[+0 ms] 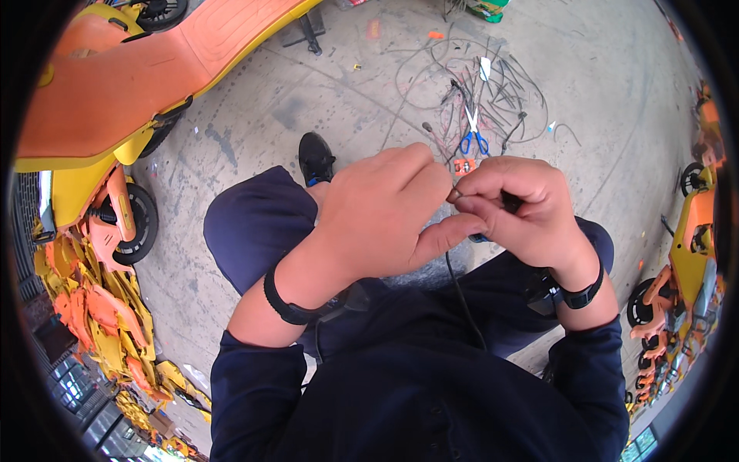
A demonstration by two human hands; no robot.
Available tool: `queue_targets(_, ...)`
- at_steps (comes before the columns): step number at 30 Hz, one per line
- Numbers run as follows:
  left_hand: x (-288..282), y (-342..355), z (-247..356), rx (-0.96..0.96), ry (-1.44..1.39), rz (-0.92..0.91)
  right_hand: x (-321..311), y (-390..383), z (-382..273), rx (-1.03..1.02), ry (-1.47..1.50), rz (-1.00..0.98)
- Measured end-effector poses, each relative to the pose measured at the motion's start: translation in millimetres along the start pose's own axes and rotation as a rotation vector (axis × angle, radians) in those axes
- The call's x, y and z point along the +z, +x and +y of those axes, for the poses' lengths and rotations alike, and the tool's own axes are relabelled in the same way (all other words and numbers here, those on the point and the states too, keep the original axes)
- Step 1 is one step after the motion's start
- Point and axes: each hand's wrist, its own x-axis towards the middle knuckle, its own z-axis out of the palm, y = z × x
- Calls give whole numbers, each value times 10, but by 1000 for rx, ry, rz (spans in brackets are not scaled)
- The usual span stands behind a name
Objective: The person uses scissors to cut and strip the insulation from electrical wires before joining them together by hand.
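Cable: here, nearest us, one dark cable [459, 296] drops from beneath the left thumb and runs down across the lap.
Left hand: one left hand [385, 208], knuckles up, fingers curled narrow; its thumb reaches across toward the other hand, and whatever it grips underneath is hidden.
Right hand: one right hand [531, 208], thumb and forefinger drawn together on one thin wire [457, 192]; something dark shows inside the curl, too shaded to name.
Wire: right there between the two hands, at the fingertips; whether it joins the dark cable, I cannot tell.
Step in hand: close finger work on the wire, by the look of it; the next move calls, I'd judge, for a small, steady pinch from both sides.
Wristbands: two, both black, a left one [281, 300] and a right one [585, 292].
Floor just beyond: one dark shoe [314, 158], one orange packet [464, 166], one pair of blue-handled scissors [473, 138], blades apart.
Cable tangle: one loose heap [504, 96], strands too crossed to count.
Farther out: one big orange-and-yellow vehicle [154, 85] upper left, more vehicles [693, 231] lining the right, uncountable from here.
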Motion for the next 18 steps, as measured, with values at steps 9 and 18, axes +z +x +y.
queue_targets(9, -49, -36, 13, 19, 41, -167, 22, -3, -87, 105, -44, -123)
queue_targets(18, -87, -38, 64, -241, -639, -180, -5, 10, -63, 295, 537, -216)
